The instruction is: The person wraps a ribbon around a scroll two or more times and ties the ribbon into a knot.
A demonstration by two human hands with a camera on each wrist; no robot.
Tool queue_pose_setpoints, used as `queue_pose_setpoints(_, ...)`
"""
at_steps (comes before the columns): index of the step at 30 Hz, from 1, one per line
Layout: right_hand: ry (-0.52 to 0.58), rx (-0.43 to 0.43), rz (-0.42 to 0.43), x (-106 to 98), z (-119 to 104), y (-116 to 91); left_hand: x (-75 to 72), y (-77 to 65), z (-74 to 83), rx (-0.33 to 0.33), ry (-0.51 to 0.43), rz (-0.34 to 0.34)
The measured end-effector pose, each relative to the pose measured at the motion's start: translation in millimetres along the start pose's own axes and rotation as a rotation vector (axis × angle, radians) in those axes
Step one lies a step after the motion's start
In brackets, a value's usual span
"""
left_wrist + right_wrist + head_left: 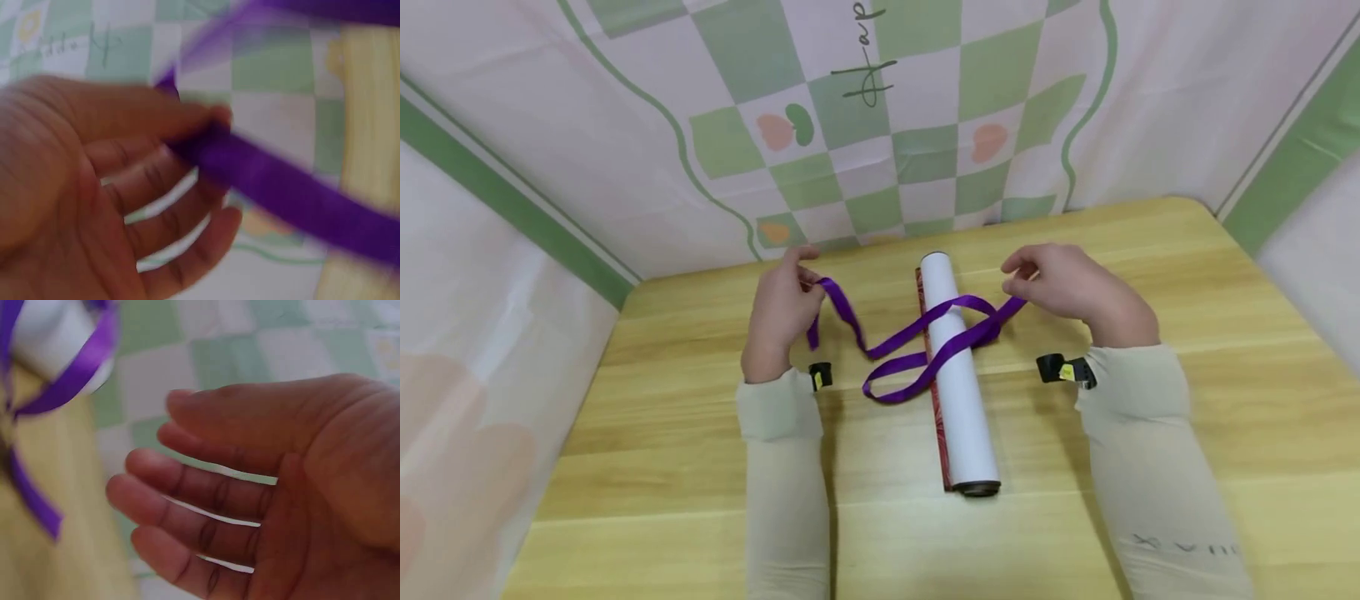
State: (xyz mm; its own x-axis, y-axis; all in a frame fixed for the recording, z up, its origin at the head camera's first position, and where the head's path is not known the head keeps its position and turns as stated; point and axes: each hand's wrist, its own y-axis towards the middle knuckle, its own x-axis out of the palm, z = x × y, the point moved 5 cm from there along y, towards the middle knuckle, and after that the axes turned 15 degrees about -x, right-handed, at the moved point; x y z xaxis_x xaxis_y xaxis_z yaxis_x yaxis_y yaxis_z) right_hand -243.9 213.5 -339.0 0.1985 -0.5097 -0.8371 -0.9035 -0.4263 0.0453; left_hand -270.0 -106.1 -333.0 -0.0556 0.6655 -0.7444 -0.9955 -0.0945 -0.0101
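Fingers of the left hand (778, 307) pinched the purple ribbon (964, 339) near one end, while those of the right hand (1067, 285) were slightly spread, loosely bent and held nothing. The ribbon lay in slack loops across a white roll (962, 408) with a red patterned edge (941, 442), which rested on the tabletop (662, 433) between the two hands. The step in hand seemed to be tying the ribbon round the roll; whether any knot had formed could not be told. The next move probably called for the right fingers to take up the other end, then for both hands to draw out the slack evenly. From the head, that end seemed to reach the right fingertips; the right wrist view showed it apart from them. Only the left wrist view, though blurred, gave the pinch from the palm side.
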Motion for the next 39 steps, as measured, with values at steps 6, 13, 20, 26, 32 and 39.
queue_pose_setpoints(6,0.033,0.047,-0.111,23,41,4,-9.0,-0.5,-10.9,-0.115,0.108,0.077)
queue_pose_setpoints(13,0.01,0.011,-0.171,39,57,5,-17.7,-4.6,4.6,-0.05,0.04,0.261)
queue_pose_setpoints(20,0.021,0.079,-0.123,33,61,-1,19.3,-8.6,35.2,0.129,0.06,-0.061)
queue_pose_setpoints(26,0.015,0.091,0.168,5,57,-5,67.8,-22.2,61.9,0.24,0.226,-0.317)
queue_pose_setpoints(32,0.04,0.164,0.53,-26,50,-13,97.3,-33.5,69.7,0.248,0.353,-0.455)
queue_pose_setpoints(39,0.232,0.26,0.821,-49,41,-28,104.6,-34.3,67.8,0.242,0.392,-0.472)
